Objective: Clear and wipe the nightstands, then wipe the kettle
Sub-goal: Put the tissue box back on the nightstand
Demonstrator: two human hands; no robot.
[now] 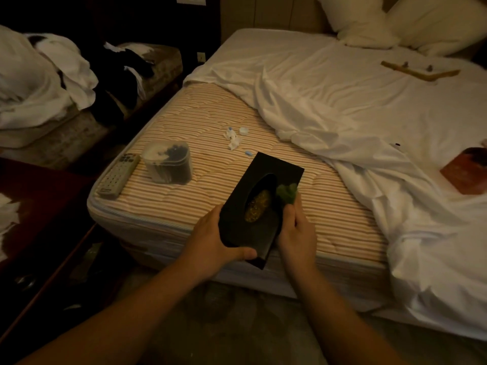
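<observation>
My left hand (210, 239) grips the near left corner of a black tissue box (259, 206), thumb curled over its near edge, while my right hand (296, 233) holds the box's right side and pinches a green cloth (287, 194) against it. Both hands are clamped on the box, one to each side, just below the middle of the frame. The box is tilted over the near edge of the striped mattress (210, 143); I cannot tell whether its far end touches the mattress. Its oval opening shows something yellowish inside.

Left of centre on the bare mattress stands a clear plastic container (168, 164), with a grey remote control (120, 173) lying just beside it on the left. Above the box lie a crumpled tissue (233, 139), a small white cap (244, 131) and a small blue bit (249, 153). A rumpled white sheet (369, 114) covers the right half of the bed, with pillows (369, 19) at the upper right. A dark wooden nightstand (34, 206) sits at the left edge, with white scraps on it. White linen (39, 80) is heaped at the upper left.
</observation>
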